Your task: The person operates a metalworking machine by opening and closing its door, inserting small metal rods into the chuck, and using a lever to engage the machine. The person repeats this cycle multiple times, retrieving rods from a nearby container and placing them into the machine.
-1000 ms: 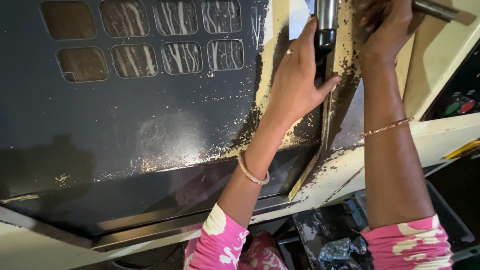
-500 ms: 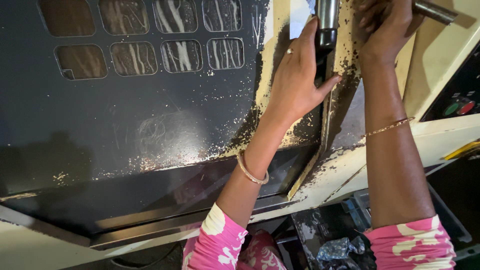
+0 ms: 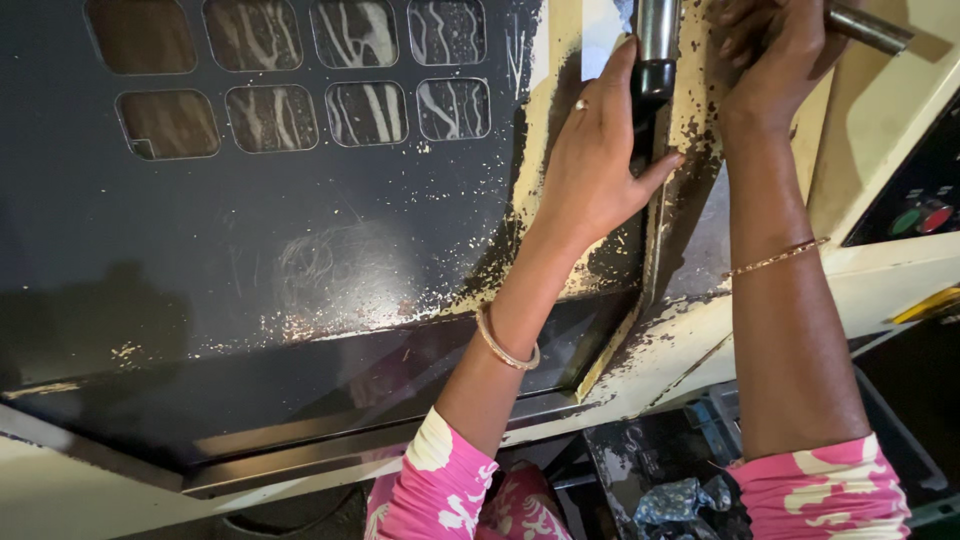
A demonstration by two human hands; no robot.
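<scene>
A factory workshop: a worn, paint-chipped machine bed (image 3: 560, 80), a punched metal sheet (image 3: 250, 230), and control buttons (image 3: 920, 218).

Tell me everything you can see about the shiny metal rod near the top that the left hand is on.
The shiny cylindrical metal rod stands upright at the top edge of the picture, its upper end cut off. Below the bright steel part sits a darker, black lower section. It stands over a chipped cream-painted machine surface with worn paint. The left hand lies against it, fingers alongside the dark part, thumb stretched right. The right hand is beside it, apart.
</scene>
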